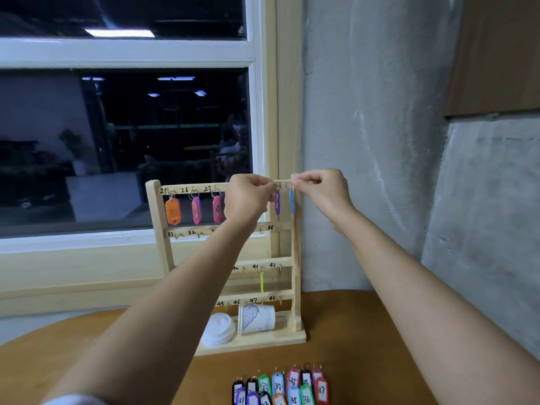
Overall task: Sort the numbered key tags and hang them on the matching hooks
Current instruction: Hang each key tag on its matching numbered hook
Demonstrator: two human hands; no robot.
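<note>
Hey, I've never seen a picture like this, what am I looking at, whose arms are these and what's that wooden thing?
No machine: these are a person's two bare arms, filmed by one camera worn on the head, looking forward and down. On the table stands a wooden rack with numbered hooks; some tags hang there. The right hand pinches the ring of a blue tag at the top rail. The left hand curls its fingers beside a purple tag; whether it grips it is unclear. Loose tags lie in front, and a cup lies on the rack's base.
</note>
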